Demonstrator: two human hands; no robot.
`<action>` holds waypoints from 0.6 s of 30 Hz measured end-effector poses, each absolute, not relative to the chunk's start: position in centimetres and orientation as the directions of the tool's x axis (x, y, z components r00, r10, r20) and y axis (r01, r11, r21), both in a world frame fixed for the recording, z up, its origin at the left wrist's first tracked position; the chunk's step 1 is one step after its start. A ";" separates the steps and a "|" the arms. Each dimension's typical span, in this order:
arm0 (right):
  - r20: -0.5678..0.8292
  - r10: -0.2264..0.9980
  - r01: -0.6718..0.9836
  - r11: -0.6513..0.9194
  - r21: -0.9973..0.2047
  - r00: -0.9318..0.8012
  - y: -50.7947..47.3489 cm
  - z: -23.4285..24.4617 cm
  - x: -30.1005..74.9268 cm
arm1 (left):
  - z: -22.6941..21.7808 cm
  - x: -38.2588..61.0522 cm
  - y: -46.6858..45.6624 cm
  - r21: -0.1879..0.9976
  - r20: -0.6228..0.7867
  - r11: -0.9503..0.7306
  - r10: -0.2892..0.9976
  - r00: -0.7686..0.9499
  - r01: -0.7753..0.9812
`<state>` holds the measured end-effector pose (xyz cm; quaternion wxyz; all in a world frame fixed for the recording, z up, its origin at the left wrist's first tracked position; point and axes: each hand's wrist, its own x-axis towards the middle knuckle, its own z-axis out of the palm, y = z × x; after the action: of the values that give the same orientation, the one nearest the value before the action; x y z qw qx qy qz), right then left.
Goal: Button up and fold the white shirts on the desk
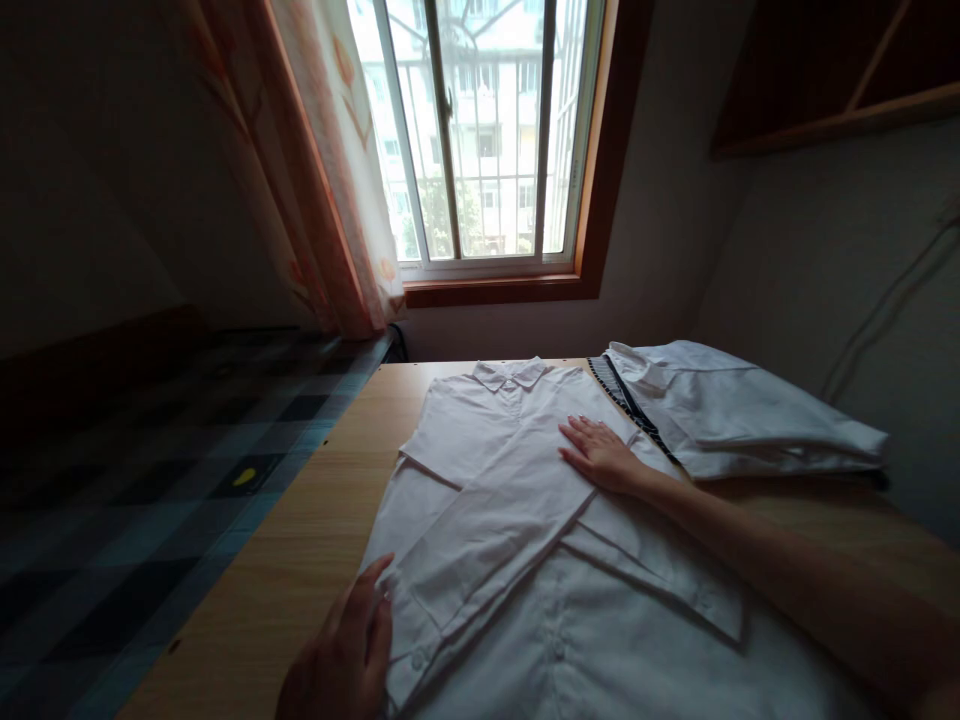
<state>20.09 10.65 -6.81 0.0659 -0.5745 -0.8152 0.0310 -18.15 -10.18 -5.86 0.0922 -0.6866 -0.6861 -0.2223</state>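
Observation:
A white collared shirt point(480, 470) lies front side up, its collar at the far end and both sleeves folded across the body. One sleeve runs diagonally down to a buttoned cuff at the lower left; the other cuff points to the lower right. My right hand point(600, 455) rests flat on the upper right of the shirt, fingers stretched out. At the lower left, my left hand point(345, 640) has its thumb and fingers closed at the edge of the diagonal sleeve near the cuff. Part of that hand is cut off by the frame's bottom edge.
The shirt is on a light wooden table point(277, 570). Beyond my right arm lies a pile of white clothing point(757, 400) with a black-and-white striped edge. A bed with a checked cover point(150, 490) adjoins on the left. Behind are a window point(487, 150) and an orange curtain point(307, 160).

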 end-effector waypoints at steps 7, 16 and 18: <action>0.162 0.983 0.996 0.088 -0.003 -0.086 11.5 -6.0 22.9 | -5.1 -17.8 -10.0 0.067 0.550 -0.091 0.834 0.040 0.994; 0.191 0.778 0.752 0.628 -0.200 -0.598 3.5 -5.3 13.3 | -3.1 -11.2 -5.0 -0.122 0.445 -0.620 0.664 0.601 0.775; 0.191 0.770 0.724 0.638 -0.263 -0.609 3.2 -5.8 12.9 | -4.7 -11.0 -4.0 -0.120 0.340 -0.683 0.654 0.676 0.721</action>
<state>12.92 3.19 -5.81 0.1442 -0.4179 -0.8934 0.0797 -10.97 -3.97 -4.70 0.1231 -0.9071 -0.3788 -0.1359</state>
